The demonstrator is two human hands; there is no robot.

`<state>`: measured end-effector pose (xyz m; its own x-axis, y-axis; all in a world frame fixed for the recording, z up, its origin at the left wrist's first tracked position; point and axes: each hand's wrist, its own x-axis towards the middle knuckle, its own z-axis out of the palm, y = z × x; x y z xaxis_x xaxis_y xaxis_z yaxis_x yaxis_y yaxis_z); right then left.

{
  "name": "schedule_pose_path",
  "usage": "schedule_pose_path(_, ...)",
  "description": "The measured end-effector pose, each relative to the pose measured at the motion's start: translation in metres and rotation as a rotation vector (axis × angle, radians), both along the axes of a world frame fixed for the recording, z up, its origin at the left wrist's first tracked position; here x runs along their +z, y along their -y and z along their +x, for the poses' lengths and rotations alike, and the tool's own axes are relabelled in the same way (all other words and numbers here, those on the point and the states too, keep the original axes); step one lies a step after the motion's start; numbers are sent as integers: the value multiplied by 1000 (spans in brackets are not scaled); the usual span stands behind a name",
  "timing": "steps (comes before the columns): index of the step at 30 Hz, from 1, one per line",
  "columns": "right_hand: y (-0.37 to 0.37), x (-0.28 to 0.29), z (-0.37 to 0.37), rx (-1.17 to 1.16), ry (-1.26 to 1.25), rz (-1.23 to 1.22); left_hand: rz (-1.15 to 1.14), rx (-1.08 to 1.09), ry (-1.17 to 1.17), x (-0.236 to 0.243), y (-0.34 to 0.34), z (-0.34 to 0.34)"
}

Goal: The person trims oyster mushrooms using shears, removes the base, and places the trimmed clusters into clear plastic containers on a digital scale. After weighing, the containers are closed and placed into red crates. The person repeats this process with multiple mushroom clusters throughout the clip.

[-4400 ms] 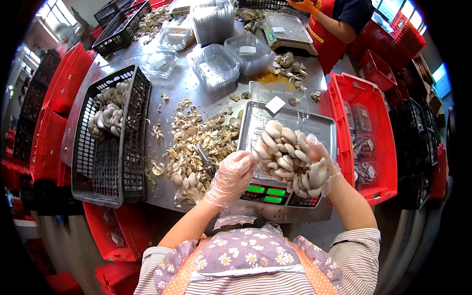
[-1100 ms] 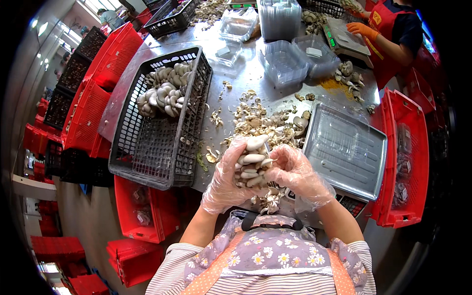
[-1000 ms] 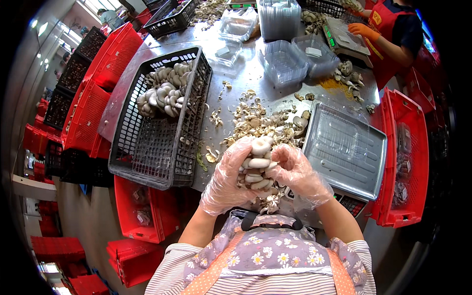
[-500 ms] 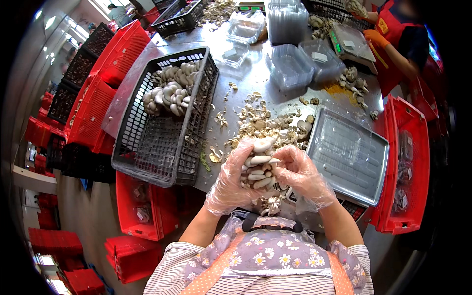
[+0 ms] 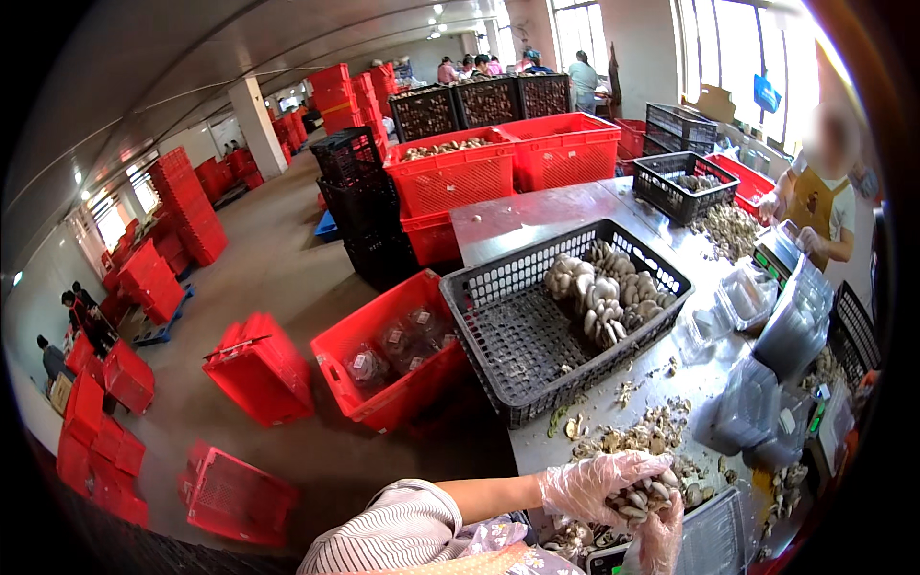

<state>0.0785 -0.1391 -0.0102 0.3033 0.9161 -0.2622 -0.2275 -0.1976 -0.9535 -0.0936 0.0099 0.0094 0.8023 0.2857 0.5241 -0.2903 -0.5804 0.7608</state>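
Between my two hands, both in clear plastic gloves, is a cluster of pale grey oyster mushrooms point(image 5: 644, 496) at the lower right. My left hand point(image 5: 592, 485) is closed round the cluster's left side, its thumb and fingers along the top. From below, my right hand point(image 5: 663, 539) presses its fingers to the near right side of the cluster; its wrist is out of sight. Torn mushroom trimmings point(image 5: 655, 431) lie on the metal table just beyond. More mushrooms point(image 5: 604, 295) sit heaped in the far right half of a black plastic crate point(image 5: 498, 359).
A clear-lidded tray point(image 5: 714, 539) lies right of my hands, with a scale point(image 5: 609, 561) partly hidden beneath them. Stacked clear boxes point(image 5: 747, 407) stand at right. A red crate point(image 5: 335, 359) of packed boxes adjoins the table's left edge. A co-worker point(image 5: 826, 206) stands far right.
The view has swung left and up, bringing the room's floor and red crate stacks in. My hands now appear lower right, still on the mushroom cluster.
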Motion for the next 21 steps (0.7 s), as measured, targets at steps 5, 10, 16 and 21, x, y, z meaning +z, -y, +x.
schedule_pose_path(5, 7, 9, 2, 38, -53, -18, -33, -13, -33, -1, 4, 2)
schedule_pose_path(10, -2, -38, 7, -181, -75, 145, 31, -21, 47, -10, 5, 8)
schedule_pose_path(16, 2, -18, 7, -119, 20, 263, -263, -105, -52, 6, 4, 10)
schedule_pose_path(21, 1, -29, 12, -172, 172, 303, -224, -11, 42, 0, 8, 4)
